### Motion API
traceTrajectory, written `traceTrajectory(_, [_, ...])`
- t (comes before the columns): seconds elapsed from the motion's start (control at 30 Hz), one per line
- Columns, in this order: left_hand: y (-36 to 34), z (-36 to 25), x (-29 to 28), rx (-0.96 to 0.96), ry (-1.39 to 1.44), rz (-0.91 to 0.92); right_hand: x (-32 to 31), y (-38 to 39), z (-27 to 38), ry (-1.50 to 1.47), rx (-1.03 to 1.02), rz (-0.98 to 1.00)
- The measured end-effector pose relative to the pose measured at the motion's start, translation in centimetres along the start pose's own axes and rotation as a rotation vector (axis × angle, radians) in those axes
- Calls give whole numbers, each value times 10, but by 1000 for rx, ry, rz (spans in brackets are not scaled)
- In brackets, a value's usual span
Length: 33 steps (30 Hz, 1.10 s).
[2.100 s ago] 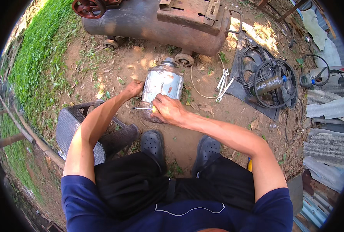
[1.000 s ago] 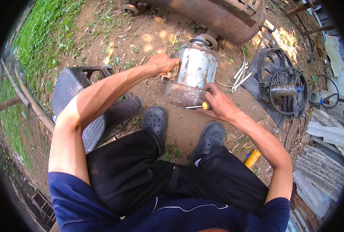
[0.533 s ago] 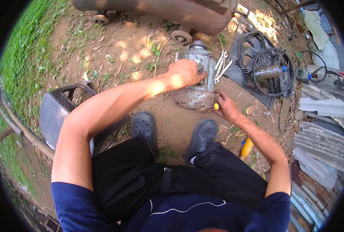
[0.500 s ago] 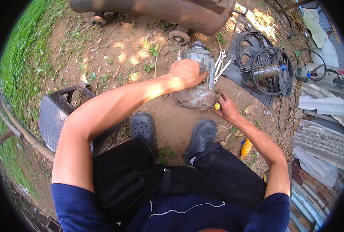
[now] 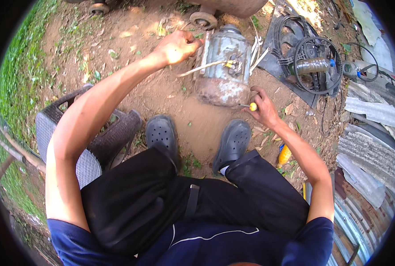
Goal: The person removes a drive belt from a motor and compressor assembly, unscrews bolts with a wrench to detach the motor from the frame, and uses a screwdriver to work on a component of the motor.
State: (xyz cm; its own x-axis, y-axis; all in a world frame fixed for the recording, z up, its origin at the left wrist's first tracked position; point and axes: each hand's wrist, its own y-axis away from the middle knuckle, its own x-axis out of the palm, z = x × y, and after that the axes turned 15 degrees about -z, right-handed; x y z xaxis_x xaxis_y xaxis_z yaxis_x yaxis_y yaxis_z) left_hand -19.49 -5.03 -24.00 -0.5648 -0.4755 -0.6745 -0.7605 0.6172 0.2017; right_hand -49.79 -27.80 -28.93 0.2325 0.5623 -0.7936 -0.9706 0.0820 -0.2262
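Note:
A weathered grey-blue electric motor (image 5: pixel 223 80) with a rusty lower end lies on the dirt in front of my feet. Out of an opening on its top comes a pale cable (image 5: pixel 202 69), with a yellowish piece at the opening. My left hand (image 5: pixel 178 48) is held just left of the motor's far part, fingers curled closed; what they hold, if anything, is hidden. Beside the motor's near right corner, my right hand (image 5: pixel 264 107) grips a screwdriver (image 5: pixel 253 107) by its yellow handle. The screwdriver's thin shaft points left at the motor's rusty end.
Wrenches (image 5: pixel 256 55) lie right of the motor. Beyond them are a black fan shroud (image 5: pixel 290 33) and a plastic bottle (image 5: pixel 310 65). A rusty tank (image 5: pixel 237 6) on wheels stands at the far side, a dark plastic stool (image 5: pixel 113 133) at left, a yellow bottle (image 5: pixel 284 155) at right.
My left hand has come off the motor and moved left, uncovering the opening and the pale cable. My right hand stays by the near corner with the screwdriver. The view has shifted slightly.

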Motion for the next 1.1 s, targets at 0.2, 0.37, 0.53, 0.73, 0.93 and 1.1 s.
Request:
traceTrajectory(0.2, [16,-10,-2,-183,36,359,-25,-19,5,3,-40,83])
traceTrajectory(0.37, [26,-22,-18,-123,140,393,-38,-38,23,-6,-81,66])
traceTrajectory(0.53, [12,-19,-37,95,43,189,-42,-52,39,17,-32,81])
traceTrajectory(0.73, [2,-24,-50,207,114,83,-42,-56,40,34,-4,103])
traceTrajectory(0.93, [2,-20,-47,217,124,65,-65,-63,40,178,164,236])
traceTrajectory(1.1, [3,-25,-29,251,20,51,-98,-92,37,262,310,242])
